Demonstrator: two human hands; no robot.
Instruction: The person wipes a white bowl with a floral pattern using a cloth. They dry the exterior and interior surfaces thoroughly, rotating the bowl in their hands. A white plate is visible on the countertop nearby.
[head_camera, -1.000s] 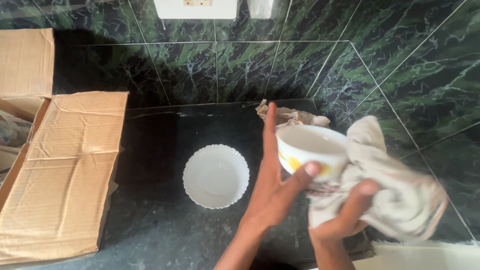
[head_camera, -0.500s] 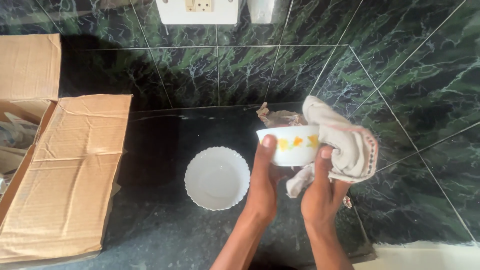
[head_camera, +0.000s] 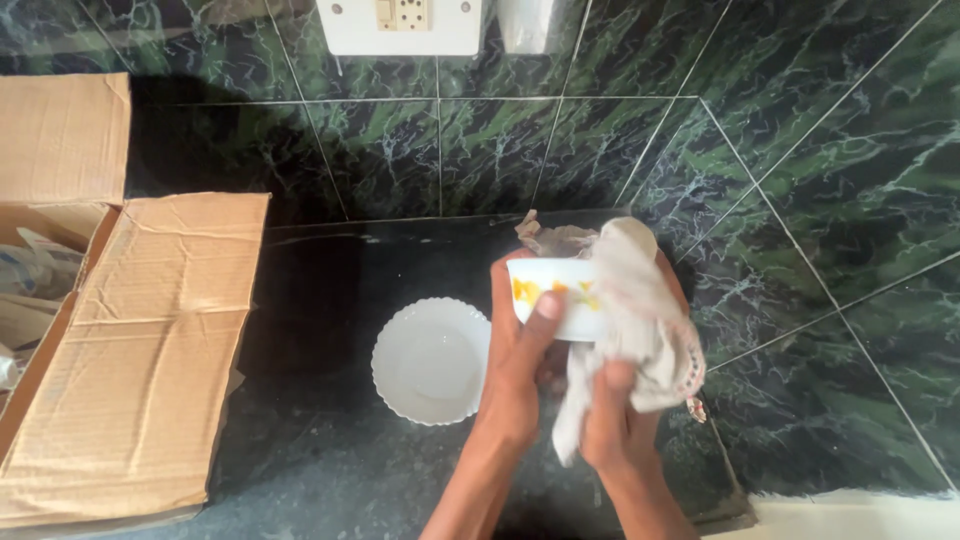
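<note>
Two hands in view, both the person's own. Left hand (head_camera: 518, 355) has its grip clamped on one small white bowl (head_camera: 553, 295) with yellow and orange flower marks on its side; the thumb lies across the bowl's outer wall, the fingers go behind it. Bowl is held up above the bench (head_camera: 330, 470), tipped on its side.

Right hand (head_camera: 612, 415) has its grip closed on one pale cloth (head_camera: 640, 320), bunched up, pressed against the bowl's right side and draped over its rim. A thin reddish edge stripe shows at the cloth's lower right.

Count of bowls: two. The second, a plain white bowl with a scalloped rim (head_camera: 432, 360), sits upright on the dark bench just left of the left grip, not touching it.

One crumpled piece of brownish paper (head_camera: 548, 238) lies on the bench just beyond both grips, partly hidden by the held bowl.

One open cardboard box (head_camera: 130, 350), brown, far left of the grips; two flaps visible, one folded flat, one standing behind.

One white switch plate (head_camera: 400, 25) on the green marbled wall tiles (head_camera: 800, 180), above and beyond the grips.
</note>
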